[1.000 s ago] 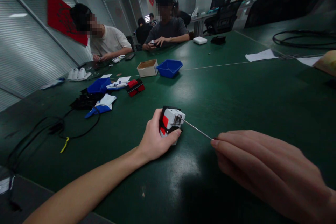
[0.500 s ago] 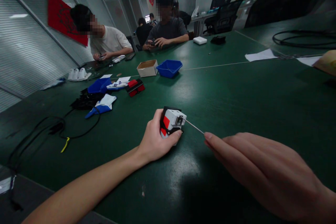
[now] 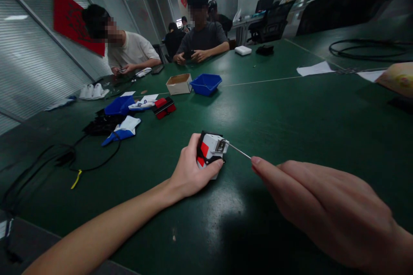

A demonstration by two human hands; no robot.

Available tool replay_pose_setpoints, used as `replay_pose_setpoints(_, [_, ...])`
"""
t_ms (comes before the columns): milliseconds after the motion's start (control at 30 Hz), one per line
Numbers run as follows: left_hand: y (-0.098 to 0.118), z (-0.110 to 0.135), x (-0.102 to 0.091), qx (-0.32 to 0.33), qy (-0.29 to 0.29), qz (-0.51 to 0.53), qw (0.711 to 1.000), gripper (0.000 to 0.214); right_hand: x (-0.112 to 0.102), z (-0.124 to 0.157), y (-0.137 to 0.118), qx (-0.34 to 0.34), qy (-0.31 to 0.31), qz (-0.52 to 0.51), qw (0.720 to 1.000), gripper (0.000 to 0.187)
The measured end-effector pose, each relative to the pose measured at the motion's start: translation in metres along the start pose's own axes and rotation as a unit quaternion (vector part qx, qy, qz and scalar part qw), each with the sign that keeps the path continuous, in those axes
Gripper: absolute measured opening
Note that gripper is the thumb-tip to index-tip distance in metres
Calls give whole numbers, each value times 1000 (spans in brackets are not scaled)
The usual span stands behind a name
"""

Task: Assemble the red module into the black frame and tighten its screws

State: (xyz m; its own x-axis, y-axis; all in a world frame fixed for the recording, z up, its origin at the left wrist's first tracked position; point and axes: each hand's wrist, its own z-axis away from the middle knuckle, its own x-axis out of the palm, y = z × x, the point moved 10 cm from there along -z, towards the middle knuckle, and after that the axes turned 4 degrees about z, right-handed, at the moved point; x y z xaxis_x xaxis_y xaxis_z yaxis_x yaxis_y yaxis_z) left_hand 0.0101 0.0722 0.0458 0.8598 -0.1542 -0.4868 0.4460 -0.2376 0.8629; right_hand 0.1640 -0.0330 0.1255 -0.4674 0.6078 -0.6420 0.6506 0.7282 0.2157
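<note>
My left hand (image 3: 189,172) is wrapped round a small white, red and black block (image 3: 209,149) that rests on the green table (image 3: 290,107). A thin metal rod (image 3: 238,151) sticks out of a socket on the block's right face. My right hand (image 3: 322,206) pinches the rod's outer end between its fingertips, fingers closed together, low at the right of the view.
A cardboard box (image 3: 179,83) and a blue bin (image 3: 206,84) stand further back. A red and black block (image 3: 164,107), blue and white cloths (image 3: 124,128) and black cables (image 3: 64,157) lie to the left. Two people sit at the far side. Paper sheets (image 3: 314,68) lie at right.
My right hand has slid along the rod toward the block, so less of the rod shows. The left hand and the block have stayed put.
</note>
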Motion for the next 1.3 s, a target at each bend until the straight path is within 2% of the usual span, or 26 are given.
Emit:
replay_pose_setpoints(200, [-1, 0, 0, 9, -3, 2, 1000, 35, -1, 2, 1, 6, 12, -1, 1000, 29])
replay_pose_setpoints(467, [-3, 2, 0, -3, 8, 19, 1000, 36, 5, -4, -6, -25, -40, -74, 996, 31])
replay_pose_setpoints(667, [-9, -1, -5, -8, 23, 43, 999, 34, -2, 3, -5, -12, -18, -92, 996, 31])
replay_pose_setpoints(900, [-13, -2, -7, -2, 25, 61, 998, 35, 12, 9, -9, -30, -45, -107, 993, 19])
replay_pose_setpoints(1300, [-10, -2, -5, -2, 23, 60, 998, 34, 17, 16, -12, -29, -54, -122, 991, 20])
